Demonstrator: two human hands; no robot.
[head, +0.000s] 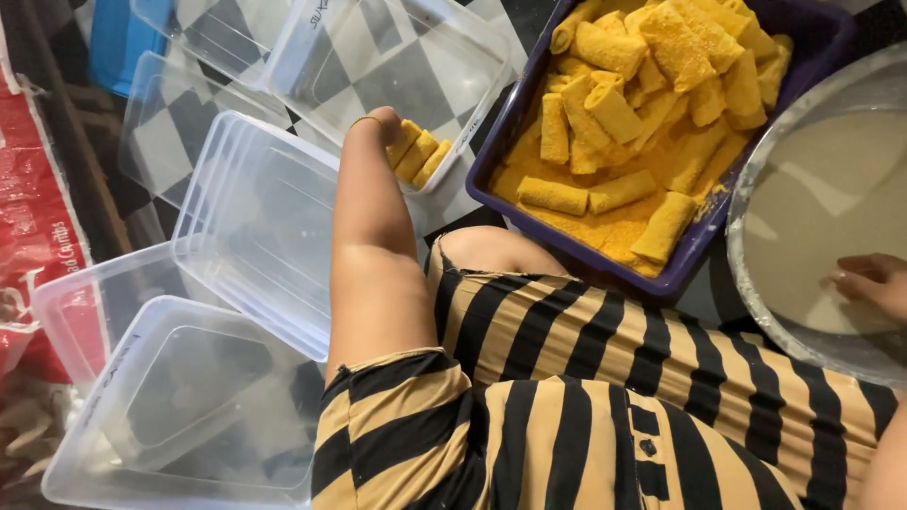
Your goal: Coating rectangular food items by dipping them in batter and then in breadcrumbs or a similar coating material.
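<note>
My left hand is stretched forward into a clear plastic container, and its fingers are closed around breaded yellow rolls lying in the near corner, their long axis pointing away from me. My right hand is far to the right, resting with loose fingers on the rim of a round bowl of pale batter. Between both hands stands a purple tray full of more rolls. Empty clear containers lie left of my left arm.
</note>
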